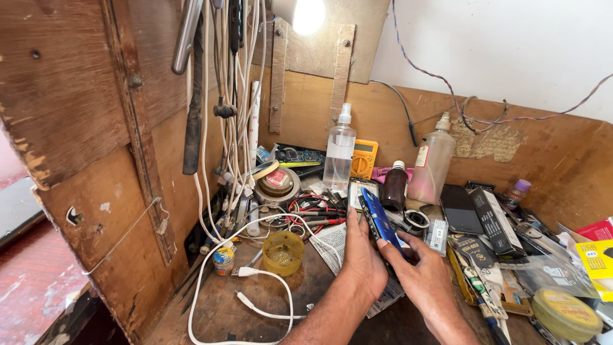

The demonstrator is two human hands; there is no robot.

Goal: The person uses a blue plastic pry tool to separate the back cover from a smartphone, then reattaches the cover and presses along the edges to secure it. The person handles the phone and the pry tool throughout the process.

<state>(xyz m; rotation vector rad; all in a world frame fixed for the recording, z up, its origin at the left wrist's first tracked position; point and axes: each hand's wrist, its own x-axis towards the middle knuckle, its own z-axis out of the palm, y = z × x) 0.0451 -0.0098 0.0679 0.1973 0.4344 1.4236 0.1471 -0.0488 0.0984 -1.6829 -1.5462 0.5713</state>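
Both forearms reach in from below, close together. The left hand [363,255] stands edge-up, fingers [353,220] raised. The right hand [424,275] curls its fingers [391,246] inward, palm up.

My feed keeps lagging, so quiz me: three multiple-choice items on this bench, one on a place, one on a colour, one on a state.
1. Where does the small yellow cup stand?
A. Left of the hands, by the white cable
B. On the black box at right
C. Behind the tall clear bottle

2. What colour is the back of the phone in the hands?
A. Red
B. Blue
C. White

3. How is the phone held?
A. Lying flat on the bench, untouched
B. Raised on edge between both hands
C. Hanging from a cable on the wall

Answers:
1 A: the cup sits on the bench left of the left hand, next to the white cable.
2 B: the shown back is blue.
3 B: the left hand and the right hand both grip it, tilted up off the bench.
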